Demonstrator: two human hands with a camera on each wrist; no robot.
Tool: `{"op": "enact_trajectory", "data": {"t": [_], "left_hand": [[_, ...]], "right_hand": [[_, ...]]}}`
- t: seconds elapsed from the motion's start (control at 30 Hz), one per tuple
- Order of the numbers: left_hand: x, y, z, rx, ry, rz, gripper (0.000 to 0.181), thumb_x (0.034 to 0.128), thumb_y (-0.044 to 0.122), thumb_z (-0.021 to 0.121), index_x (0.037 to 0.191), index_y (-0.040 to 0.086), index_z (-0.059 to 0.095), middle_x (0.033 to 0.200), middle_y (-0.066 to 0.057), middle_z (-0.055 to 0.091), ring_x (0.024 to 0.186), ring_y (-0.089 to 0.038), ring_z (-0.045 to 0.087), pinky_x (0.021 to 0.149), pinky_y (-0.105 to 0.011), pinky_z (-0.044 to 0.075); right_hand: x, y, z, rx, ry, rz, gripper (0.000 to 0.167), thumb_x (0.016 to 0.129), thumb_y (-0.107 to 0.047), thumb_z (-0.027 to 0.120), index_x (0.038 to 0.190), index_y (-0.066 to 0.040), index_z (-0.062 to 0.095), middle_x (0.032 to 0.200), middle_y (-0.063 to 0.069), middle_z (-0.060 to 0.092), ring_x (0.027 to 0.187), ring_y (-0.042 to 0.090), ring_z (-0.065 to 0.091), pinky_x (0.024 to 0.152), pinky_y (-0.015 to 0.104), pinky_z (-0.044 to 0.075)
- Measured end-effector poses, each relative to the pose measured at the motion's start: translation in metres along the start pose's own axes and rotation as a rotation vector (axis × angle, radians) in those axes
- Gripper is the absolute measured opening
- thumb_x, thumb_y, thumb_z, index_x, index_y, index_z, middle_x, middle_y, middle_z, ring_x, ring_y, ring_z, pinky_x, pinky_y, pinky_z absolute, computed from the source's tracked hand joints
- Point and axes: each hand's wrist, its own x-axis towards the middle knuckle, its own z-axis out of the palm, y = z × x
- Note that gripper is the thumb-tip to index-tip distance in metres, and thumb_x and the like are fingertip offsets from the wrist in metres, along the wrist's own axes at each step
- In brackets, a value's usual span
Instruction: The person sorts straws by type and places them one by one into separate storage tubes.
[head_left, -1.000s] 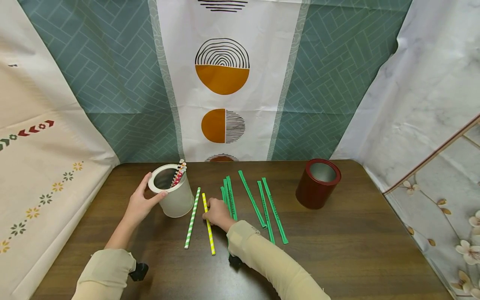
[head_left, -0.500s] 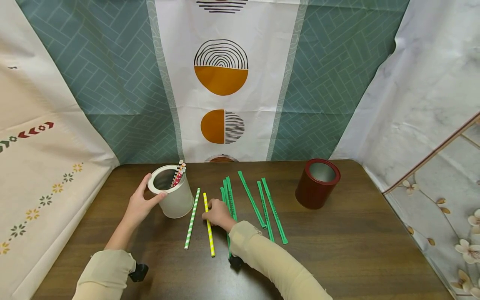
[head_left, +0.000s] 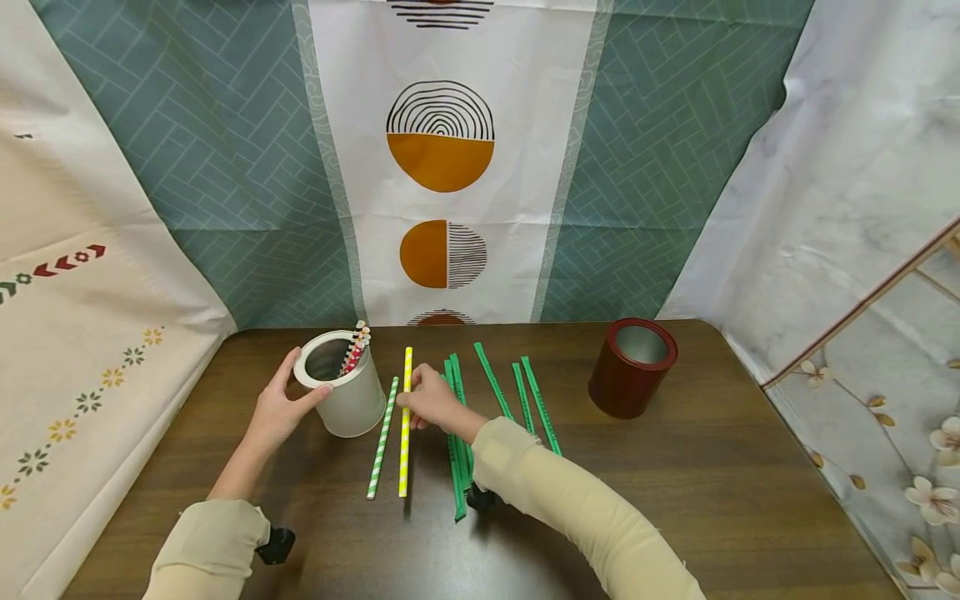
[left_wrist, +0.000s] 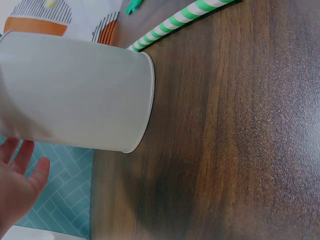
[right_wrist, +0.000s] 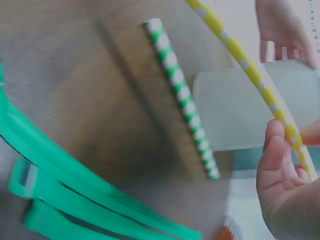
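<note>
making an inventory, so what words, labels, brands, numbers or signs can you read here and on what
No text can be read.
Slim green strips: dark printing, too small and blurred to read.
White cylindrical can, dark red cylindrical can, yellow straw with pale dots, green-and-white striped straw: no lettering visible.
Cream patterned cloth: one small dark mark, too small to make out.

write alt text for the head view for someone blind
A right hand pinches a yellow straw above a dark table; the left hand grips a white can holding patterned straws. A green-striped straw and slim green packets lie nearby, with a red can to the right.
</note>
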Motion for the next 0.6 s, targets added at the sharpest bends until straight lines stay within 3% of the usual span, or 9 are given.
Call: {"op": "enact_trajectory", "data": {"t": [0.33,0.47,0.6], "left_hand": [[0.0,0.0,0.0,0.009,0.001,0.003,0.086,0.0792,0.03,0.065,0.143,0.014,0.01,0.145,-0.017,0.019,0.13,-0.038,0.021,0.098,-0.058,0.022],[0.0,0.0,0.0,0.012,0.0,0.004,0.086,0.0794,0.031,0.064,0.143,0.013,0.01,0.145,-0.018,0.019,0.129,-0.039,0.022,0.097,-0.059,0.023],[0.0,-0.001,0.0,0.014,0.004,0.005,0.086,0.0791,0.031,0.065,0.143,0.011,0.011,0.145,-0.018,0.02,0.129,-0.039,0.022,0.097,-0.059,0.022]], "right_hand": [[0.0,-0.048,-0.017,0.203,0.078,-0.145,0.011,0.082,-0.004,0.049,0.09,-0.004,0.041,0.058,0.007,0.055,0.041,0.019,0.052,0.04,0.023,0.043],[-0.005,-0.069,-0.023,0.288,0.115,-0.215,0.009,0.083,-0.001,0.047,0.089,-0.002,0.041,0.068,0.018,0.059,0.045,0.015,0.054,0.044,0.023,0.045],[-0.012,-0.086,-0.027,0.339,0.183,-0.276,0.011,0.083,0.002,0.047,0.093,0.002,0.042,0.083,0.031,0.059,0.048,0.012,0.056,0.054,0.033,0.051]]}}
